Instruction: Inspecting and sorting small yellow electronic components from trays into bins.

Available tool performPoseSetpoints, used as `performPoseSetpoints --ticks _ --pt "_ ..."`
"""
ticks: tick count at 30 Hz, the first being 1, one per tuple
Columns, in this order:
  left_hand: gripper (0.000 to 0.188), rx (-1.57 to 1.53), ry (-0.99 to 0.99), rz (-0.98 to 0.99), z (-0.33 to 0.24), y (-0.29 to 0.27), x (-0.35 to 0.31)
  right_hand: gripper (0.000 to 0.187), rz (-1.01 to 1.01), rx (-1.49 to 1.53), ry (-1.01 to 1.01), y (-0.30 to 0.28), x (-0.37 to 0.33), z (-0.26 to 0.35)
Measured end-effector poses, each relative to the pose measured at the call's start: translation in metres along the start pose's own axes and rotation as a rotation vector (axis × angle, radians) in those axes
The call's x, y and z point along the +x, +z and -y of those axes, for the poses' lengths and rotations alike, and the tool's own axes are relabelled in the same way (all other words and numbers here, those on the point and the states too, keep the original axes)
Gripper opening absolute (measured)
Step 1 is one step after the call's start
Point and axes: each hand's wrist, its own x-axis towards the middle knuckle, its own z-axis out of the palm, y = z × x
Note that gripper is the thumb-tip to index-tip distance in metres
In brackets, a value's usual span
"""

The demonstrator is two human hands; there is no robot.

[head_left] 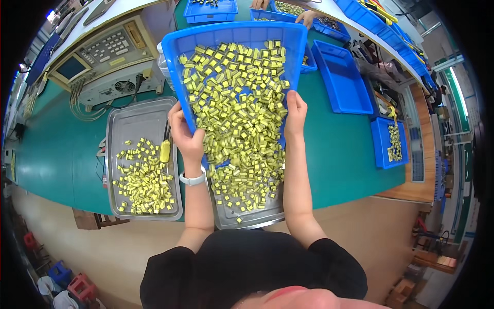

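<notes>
A blue plastic bin (231, 32) is tilted toward me, full of small yellow block-shaped electronic components (242, 113). My left hand (188, 138) grips its left wall, fingers on the outside. On the right wall, my right hand (295, 114) is closed with the thumb up near the edge. Components slide from the bin's low near end into a metal tray (249, 223) close to my body; some look blurred with motion. Beside my left forearm lies a second metal tray (119, 110) with more components and a yellow-handled tool (165, 151).
An instrument with a screen and keys (105, 49) stands at the far left, cables hanging from it. To the right are a blue bin (342, 77) and a smaller bin of components (382, 144). Another person's hand (307, 18) is among blue bins at the back.
</notes>
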Motion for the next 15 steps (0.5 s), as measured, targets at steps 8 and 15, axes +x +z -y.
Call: performPoseSetpoints --ticks 8,15 --pt "0.035 -0.044 -0.019 0.002 -0.0036 0.0019 -0.0004 0.043 -0.017 -0.022 -0.002 -0.0072 -0.0003 -0.0078" --pt "0.041 -0.067 0.008 0.012 -0.0008 -0.0003 -0.0017 0.045 -0.052 0.0 -0.064 -0.0048 -0.0053 -0.0073"
